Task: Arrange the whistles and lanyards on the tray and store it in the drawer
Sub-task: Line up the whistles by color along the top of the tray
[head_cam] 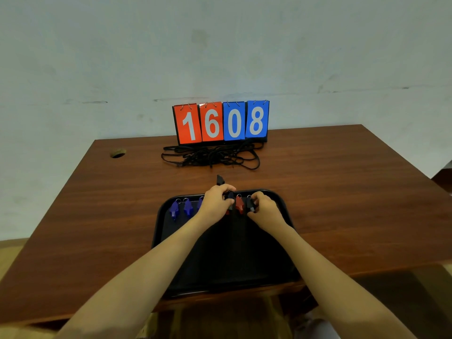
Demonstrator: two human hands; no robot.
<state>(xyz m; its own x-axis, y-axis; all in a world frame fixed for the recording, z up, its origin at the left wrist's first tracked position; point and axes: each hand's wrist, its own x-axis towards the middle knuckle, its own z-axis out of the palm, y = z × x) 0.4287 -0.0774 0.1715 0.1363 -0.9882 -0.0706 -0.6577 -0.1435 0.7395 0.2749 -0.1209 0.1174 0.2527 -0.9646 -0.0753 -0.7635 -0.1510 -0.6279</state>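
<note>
R hand (266,207) pinches a small black plastic whistle (250,206). L hand (215,203) curls round a dark whistle (230,196). Both are in the row w/ the blue plastic whistles (181,208) and red plastic whistle (239,204) at the far end of the black plastic tray (159,223). Still off the tray, far side: a stray black whistle (220,180) and the tangled black cord lanyards (210,155). Drawer not in view. Approx. a third done.

We see a plain, office-like room with a sporting bent: a brown wooden surface (318,182) with a round cable hole (118,152) near its far left corner meets a bare, scuffed pale wall (220,45). At its far edge stands a flip scoreboard (221,122) reading 16 and 08, with black lanyards (210,156) heaped before it and whistles (174,209) nearer us.
</note>
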